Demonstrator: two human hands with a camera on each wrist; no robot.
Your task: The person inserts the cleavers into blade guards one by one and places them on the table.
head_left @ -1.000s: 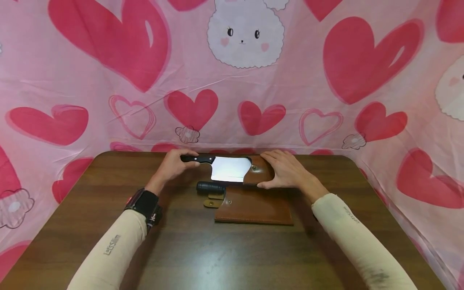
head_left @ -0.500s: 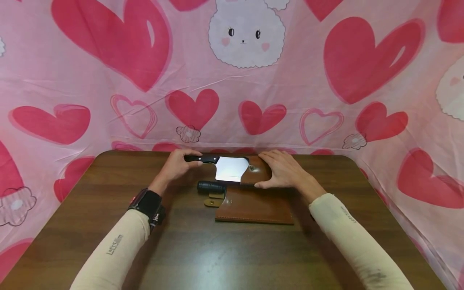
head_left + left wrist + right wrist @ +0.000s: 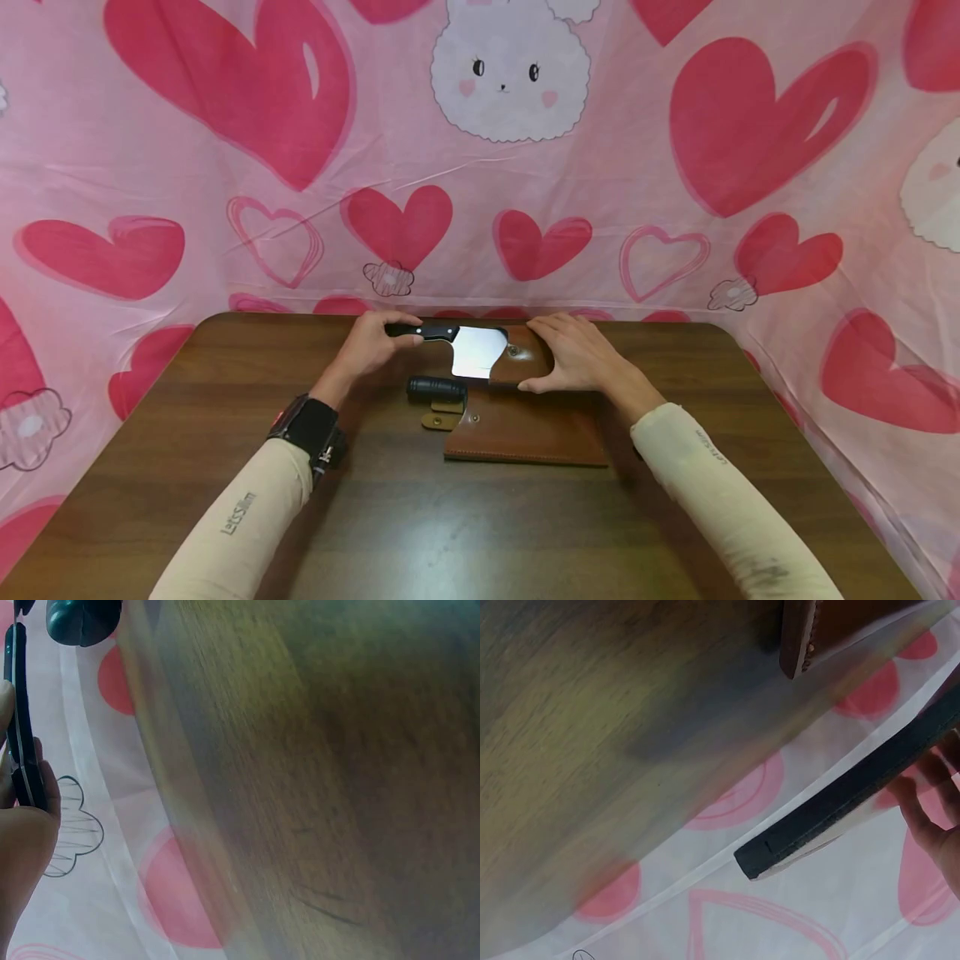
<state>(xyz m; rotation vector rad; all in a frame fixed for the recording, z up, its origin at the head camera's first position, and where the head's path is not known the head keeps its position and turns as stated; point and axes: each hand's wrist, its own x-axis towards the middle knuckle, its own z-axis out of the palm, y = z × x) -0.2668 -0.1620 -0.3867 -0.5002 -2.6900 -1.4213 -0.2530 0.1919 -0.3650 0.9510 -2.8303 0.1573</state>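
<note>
A cleaver with a bright blade is held crosswise near the far side of the table, its front part inside a brown leather sheath. My left hand pinches its black riveted handle between thumb and fingers. On the other side my right hand grips the sheath, thumb along the near edge. In the right wrist view the sheath's dark edge shows with fingers against it. The left wrist view shows the handle edge-on in my hand.
A second brown leather sheath lies flat just in front. From its left side stick out a ribbed black handle and a tan snap strap. A pink heart-printed cloth hangs behind the wooden table.
The right hand and sheath have moved left while the left hand has shifted slightly right with the cleaver. Less of the blade shows outside the sheath now.
</note>
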